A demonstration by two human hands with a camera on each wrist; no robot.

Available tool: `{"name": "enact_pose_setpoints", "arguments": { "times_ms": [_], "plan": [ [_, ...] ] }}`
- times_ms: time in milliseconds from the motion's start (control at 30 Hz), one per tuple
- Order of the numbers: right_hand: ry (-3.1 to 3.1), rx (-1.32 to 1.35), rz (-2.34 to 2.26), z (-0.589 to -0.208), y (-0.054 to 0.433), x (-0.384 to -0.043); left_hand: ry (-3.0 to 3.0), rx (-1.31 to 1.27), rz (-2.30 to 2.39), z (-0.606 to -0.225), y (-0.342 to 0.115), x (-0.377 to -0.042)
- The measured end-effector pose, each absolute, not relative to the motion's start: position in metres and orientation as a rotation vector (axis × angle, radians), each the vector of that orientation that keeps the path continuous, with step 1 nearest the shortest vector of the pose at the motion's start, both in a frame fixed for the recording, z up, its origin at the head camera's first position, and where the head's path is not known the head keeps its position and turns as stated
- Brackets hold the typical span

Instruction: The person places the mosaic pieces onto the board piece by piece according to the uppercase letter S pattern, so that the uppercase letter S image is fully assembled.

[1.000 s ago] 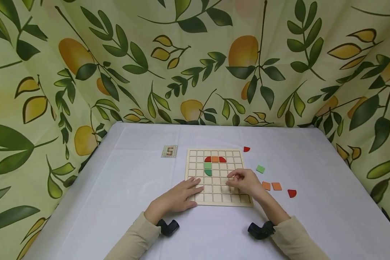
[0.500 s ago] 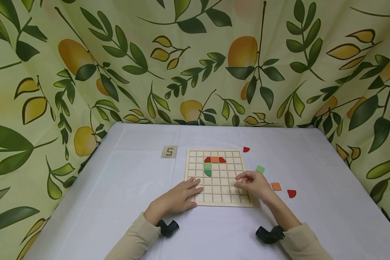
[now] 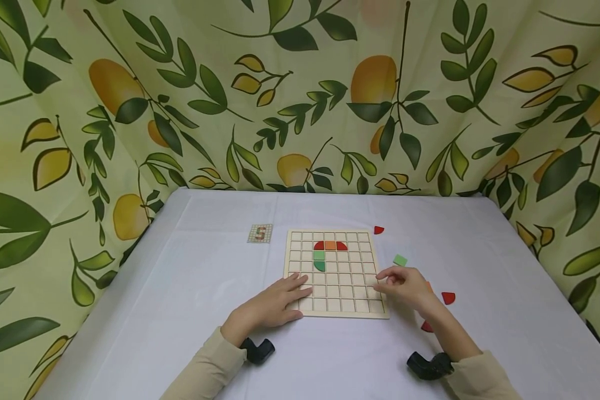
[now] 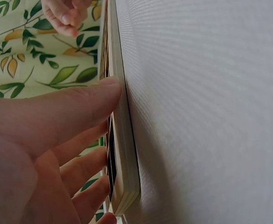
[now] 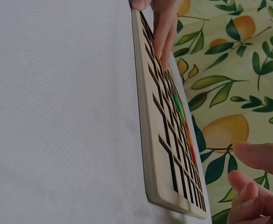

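My left hand (image 3: 275, 303) lies flat with spread fingers on the near left corner of a wooden grid board (image 3: 352, 279); its thumb touches the board's edge in the left wrist view. Upper left of the board's middle sit a red quarter-round tile (image 3: 319, 245), an orange square (image 3: 330, 245), another red quarter-round, a light green square (image 3: 319, 255) and a dark green quarter-round (image 3: 320, 266). My right hand (image 3: 407, 288) hovers by the board's right edge. In the right wrist view its thumb and forefinger (image 5: 262, 157) stand apart, nothing visible between them.
A small card with an S pattern (image 3: 260, 233) lies left of the board. Loose to the right are a red tile (image 3: 379, 230), a light green square (image 3: 400, 260), an orange one (image 3: 429, 286) mostly hidden by my hand, and red tiles (image 3: 448, 298) nearer me.
My right hand has moved right, from above the board to its right edge, covering the orange squares. A red tile shows beside my right forearm. The left hand has stayed still.
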State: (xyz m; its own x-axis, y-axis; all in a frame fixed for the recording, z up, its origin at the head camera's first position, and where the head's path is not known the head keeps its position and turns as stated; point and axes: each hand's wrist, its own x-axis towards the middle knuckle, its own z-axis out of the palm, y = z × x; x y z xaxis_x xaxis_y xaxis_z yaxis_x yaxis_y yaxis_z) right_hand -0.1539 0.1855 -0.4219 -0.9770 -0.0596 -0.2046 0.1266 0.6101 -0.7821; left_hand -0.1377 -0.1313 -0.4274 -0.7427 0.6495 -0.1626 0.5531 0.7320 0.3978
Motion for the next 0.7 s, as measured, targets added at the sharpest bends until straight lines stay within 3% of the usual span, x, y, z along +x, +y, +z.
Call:
{"name": "enact_pose_setpoints", "arguments": {
  "times_ms": [700],
  "plan": [
    [2.653, -0.092, -1.204, -0.426, 0.232, -0.159, 2.639, 0.947, 0.467, -0.431, -0.133, -0.140]
  ]
}}
